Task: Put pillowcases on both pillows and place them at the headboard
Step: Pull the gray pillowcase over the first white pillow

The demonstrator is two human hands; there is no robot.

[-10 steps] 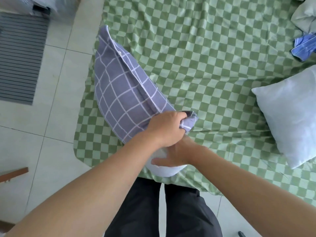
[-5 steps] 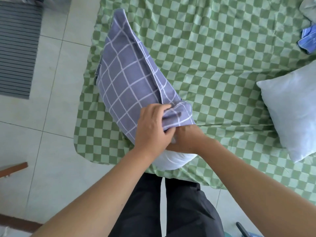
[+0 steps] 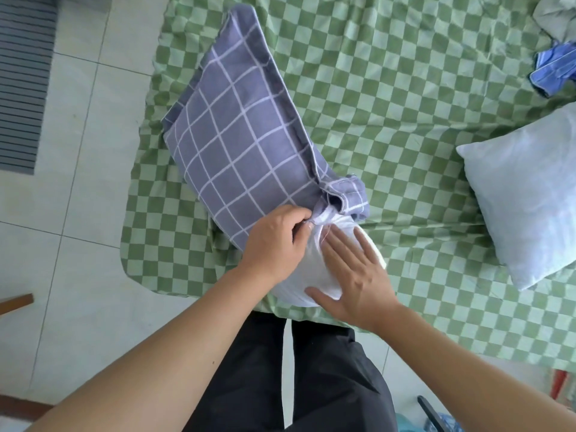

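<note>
- A green-and-white checked bedsheet (image 3: 389, 98) covers the bed, creased in places, its rounded corner hanging over the edge at the lower left.
- Pale floor tiles (image 3: 81, 169) with thin grout lines lie beside the bed.
- A dark grey ribbed mat (image 3: 21, 82) sits on the tiles at the far left.
- A brown wooden piece (image 3: 15, 302) pokes in from the left edge; what it belongs to cannot be told.
- Crumpled grey fabric (image 3: 551, 17) lies on the sheet at the top right corner.
- Something red (image 3: 558, 385) shows below the sheet's edge at the lower right, too small to identify.
</note>
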